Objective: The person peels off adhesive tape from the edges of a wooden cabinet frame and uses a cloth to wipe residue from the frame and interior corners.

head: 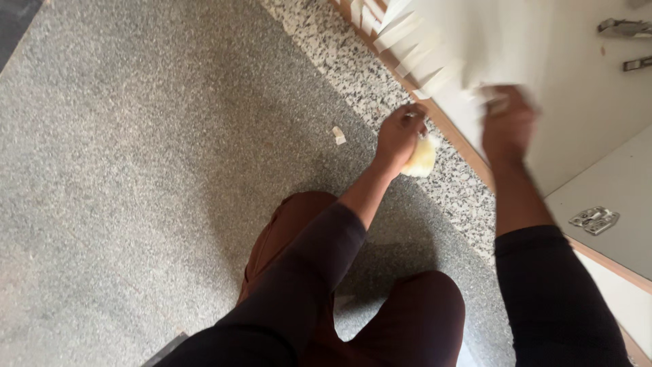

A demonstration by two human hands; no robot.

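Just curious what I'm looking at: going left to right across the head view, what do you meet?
Grey floor → small white scrap → left hand holding a yellow sponge → right hand on a white panel → metal hinge.

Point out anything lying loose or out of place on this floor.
One small pale scrap lies loose on the grey floor, just beyond the left hand holding a yellowish pad. Nothing else stands out.

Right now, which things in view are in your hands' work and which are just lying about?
In hand:
left hand gripping a yellow sponge
right hand, blurred, on the white panel

Lying about:
small white scrap on the floor
metal hinge on the shelf
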